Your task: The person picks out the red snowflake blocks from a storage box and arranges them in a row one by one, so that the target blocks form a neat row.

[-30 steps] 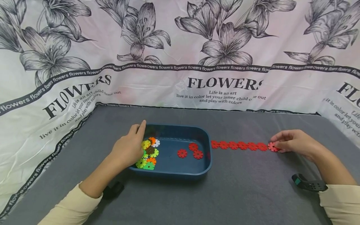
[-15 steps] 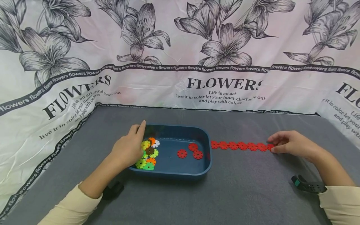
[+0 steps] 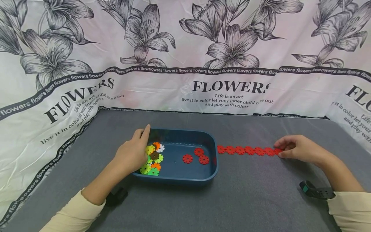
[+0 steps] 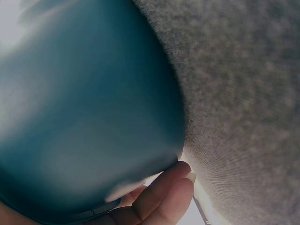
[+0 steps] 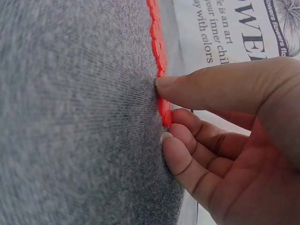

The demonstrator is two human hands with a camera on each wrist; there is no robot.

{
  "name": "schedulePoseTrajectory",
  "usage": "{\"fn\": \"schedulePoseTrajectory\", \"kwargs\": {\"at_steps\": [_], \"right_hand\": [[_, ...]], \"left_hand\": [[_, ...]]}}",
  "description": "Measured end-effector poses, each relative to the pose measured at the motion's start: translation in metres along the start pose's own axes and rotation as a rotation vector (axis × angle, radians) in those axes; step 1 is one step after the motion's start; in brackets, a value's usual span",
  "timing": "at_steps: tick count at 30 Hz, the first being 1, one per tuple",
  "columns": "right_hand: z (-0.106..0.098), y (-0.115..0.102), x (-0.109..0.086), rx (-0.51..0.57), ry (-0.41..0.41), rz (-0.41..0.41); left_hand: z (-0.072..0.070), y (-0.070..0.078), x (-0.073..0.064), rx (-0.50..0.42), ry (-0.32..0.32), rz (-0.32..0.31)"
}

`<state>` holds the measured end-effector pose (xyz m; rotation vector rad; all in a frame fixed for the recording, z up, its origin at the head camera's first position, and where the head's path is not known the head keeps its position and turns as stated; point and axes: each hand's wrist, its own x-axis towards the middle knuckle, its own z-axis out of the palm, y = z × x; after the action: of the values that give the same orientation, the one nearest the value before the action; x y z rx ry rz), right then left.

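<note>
My left hand (image 3: pixel 131 153) holds the left end of a dark blue plastic bin (image 3: pixel 185 177); in the left wrist view its fingers (image 4: pixel 164 194) curl at the bin's edge. A straight row of red notched plastic discs (image 3: pixel 250 150) lies on the table, running rightward from beside the bin. At its right end my right hand (image 3: pixel 302 149) pinches the last red disc (image 3: pixel 278 151), partly hidden by the fingers. From the right wrist, the thumb (image 5: pixel 187 89) presses on that end of the red row (image 5: pixel 158 42), with other fingertips close by.
Inside the bin, several loose red discs (image 3: pixel 187 158) lie toward the right. Yellow, green, orange, white and brown discs (image 3: pixel 153 158) cluster at its left. A grey cloth (image 3: pixel 232 199) covers the table; a flower-printed curtain (image 3: pixel 232 90) hangs behind.
My right hand has shifted slightly left, bringing its red disc up against the end of the row. The left hand and bin have stayed put.
</note>
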<state>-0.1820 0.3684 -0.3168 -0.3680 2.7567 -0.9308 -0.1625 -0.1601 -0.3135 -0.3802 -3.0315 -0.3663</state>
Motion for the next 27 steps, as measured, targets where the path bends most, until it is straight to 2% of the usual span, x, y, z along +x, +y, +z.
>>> {"fn": "schedulePoseTrajectory", "kwargs": {"at_steps": [14, 23, 27], "right_hand": [[0.001, -0.001, 0.000, -0.012, 0.023, 0.012], [0.001, -0.003, 0.002, -0.048, 0.029, 0.003], [0.002, -0.015, 0.001, -0.127, 0.062, -0.027]], "left_hand": [[0.001, 0.000, 0.000, 0.006, 0.026, 0.015], [0.001, 0.000, 0.000, 0.006, 0.016, 0.000], [0.001, -0.001, 0.000, 0.006, 0.016, 0.004]]}}
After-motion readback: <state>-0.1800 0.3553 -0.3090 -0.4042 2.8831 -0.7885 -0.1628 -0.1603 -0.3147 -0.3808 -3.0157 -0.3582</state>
